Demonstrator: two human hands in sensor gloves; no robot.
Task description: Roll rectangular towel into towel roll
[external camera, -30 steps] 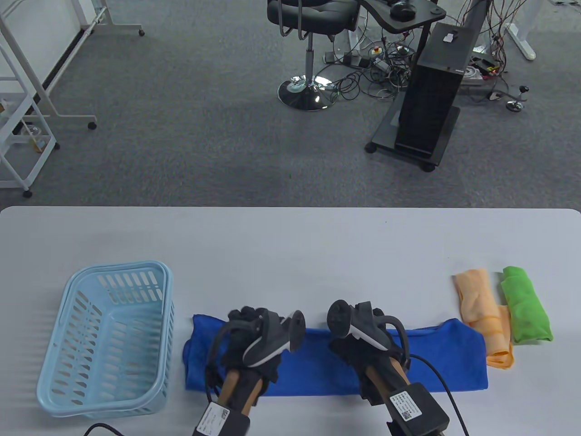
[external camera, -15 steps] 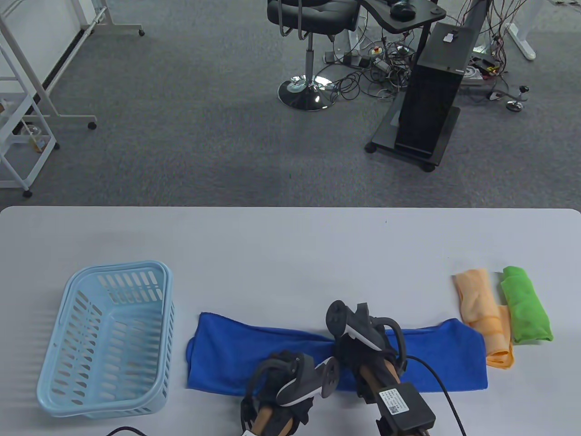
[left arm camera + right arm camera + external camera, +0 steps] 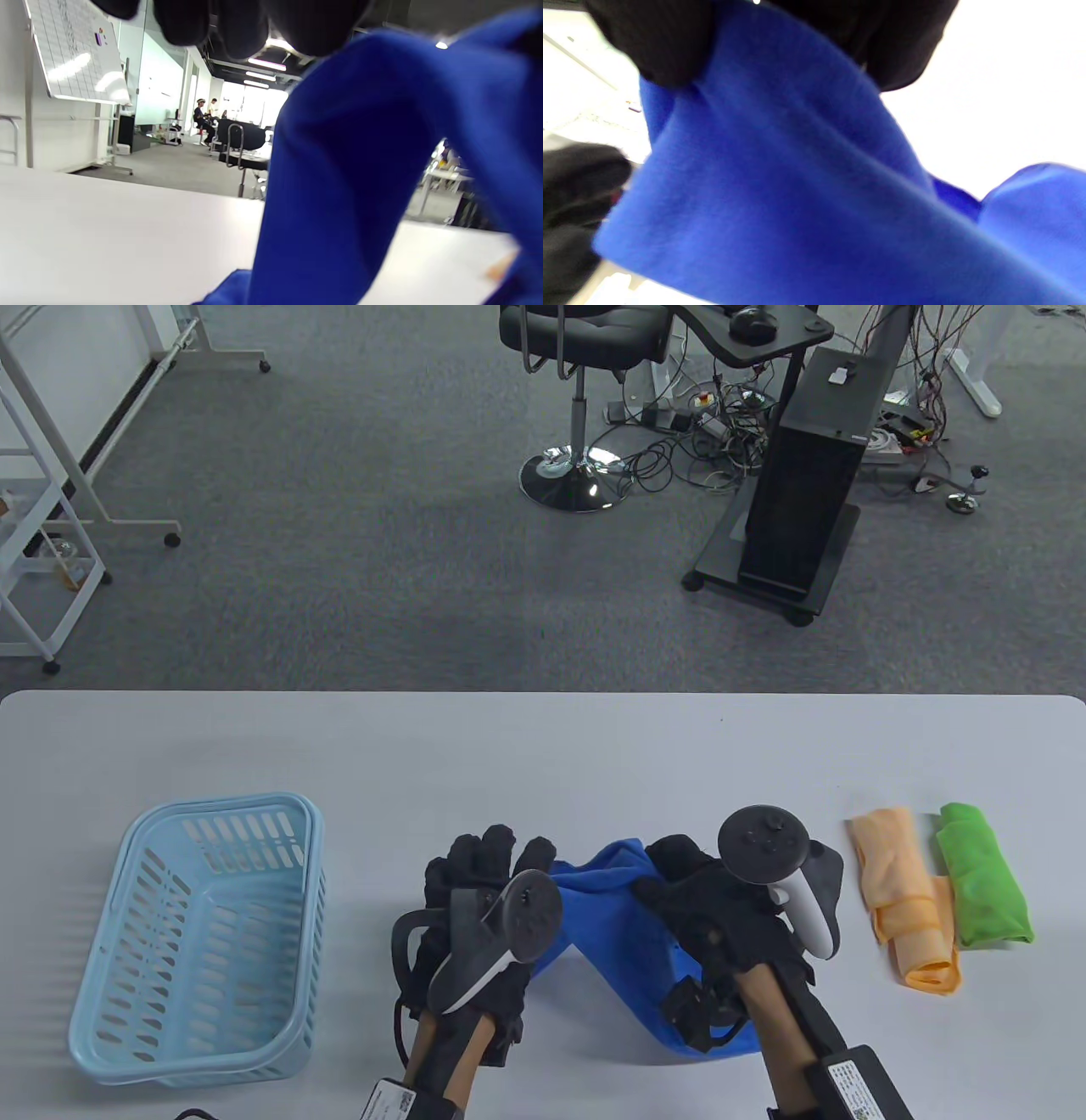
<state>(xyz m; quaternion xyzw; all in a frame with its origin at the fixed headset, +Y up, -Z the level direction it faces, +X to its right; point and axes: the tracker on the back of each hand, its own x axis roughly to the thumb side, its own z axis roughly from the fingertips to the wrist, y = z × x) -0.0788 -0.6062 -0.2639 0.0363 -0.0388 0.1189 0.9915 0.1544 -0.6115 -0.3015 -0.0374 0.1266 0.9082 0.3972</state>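
The blue towel (image 3: pixel 607 891) is bunched and lifted off the white table (image 3: pixel 543 763) between my hands, with its lower end hanging to the table near the front edge. My right hand (image 3: pixel 679 874) grips its upper part; in the right wrist view the black fingers (image 3: pixel 670 46) pinch the blue cloth (image 3: pixel 780 190). My left hand (image 3: pixel 488 869) is beside the towel's left side with fingers stretched forward; in the left wrist view the fingertips (image 3: pixel 237 21) hang above the raised cloth (image 3: pixel 360 161), and I cannot tell if they hold it.
A light blue plastic basket (image 3: pixel 127 976) stands at the front left. An orange towel (image 3: pixel 904 891) and a green towel (image 3: pixel 984 886), both folded, lie at the right. An office chair (image 3: pixel 585 339) and a black stand (image 3: pixel 806 466) are on the floor beyond the table.
The towel lay flat in a long strip; now it is gathered and lifted. My right hand moved right and up with it. My left hand went back toward the edge, then forward again.
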